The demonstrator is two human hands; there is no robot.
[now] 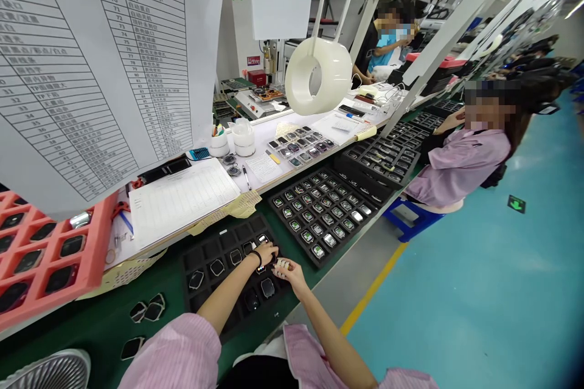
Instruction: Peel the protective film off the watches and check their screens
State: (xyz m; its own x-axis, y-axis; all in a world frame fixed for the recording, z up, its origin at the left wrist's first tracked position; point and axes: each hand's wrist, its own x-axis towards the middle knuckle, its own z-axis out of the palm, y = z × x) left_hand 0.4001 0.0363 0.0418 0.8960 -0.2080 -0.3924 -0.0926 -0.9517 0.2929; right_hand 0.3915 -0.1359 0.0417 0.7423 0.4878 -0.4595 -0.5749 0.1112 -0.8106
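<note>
My left hand rests with curled fingers on the right end of a black compartment tray that holds a few small dark watch bodies. My right hand sits just right of it, fingers pinched around a small watch body with a lit face. The two hands nearly touch over the tray's right edge. Both forearms come out of pink sleeves at the bottom of the view.
A second black tray full of watch bodies lies to the right, more trays beyond. A red tray stands left, printed sheets behind. A tape roll hangs overhead. A seated person in pink works at right.
</note>
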